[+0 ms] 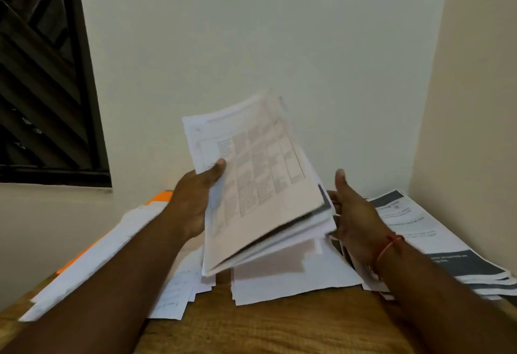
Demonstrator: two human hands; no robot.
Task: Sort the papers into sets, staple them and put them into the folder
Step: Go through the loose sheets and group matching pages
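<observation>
The person's left hand (193, 202) grips a thick stack of papers (265, 185), lifted off the bench (251, 325) and tilted. The thumb is pressed on the top sheet near its left edge and the fingers are curled out of sight underneath. The top sheet carries a printed table, too blurred to read.

The right hand (355, 213) is at the stack's right edge with its thumb raised and clear of the paper. Its fingers reach straight toward the lower sheets, where they touch or nearly touch the edge, and it does not clasp anything that shows. A red thread (387, 247) circles that wrist.

Below the lifted stack, a loose pile of white sheets (279, 281) lies on the wooden bench. Just left of it are a few sheets with handwriting (173, 292). Further left, an orange folder (161, 197) lies along the bench edge, mostly covered by long white pages (98, 253). On the right, against the corner of the wall (251, 31), rests another pile with dark printed bands (436, 241). A dark-framed window (42, 73) fills the upper left.
</observation>
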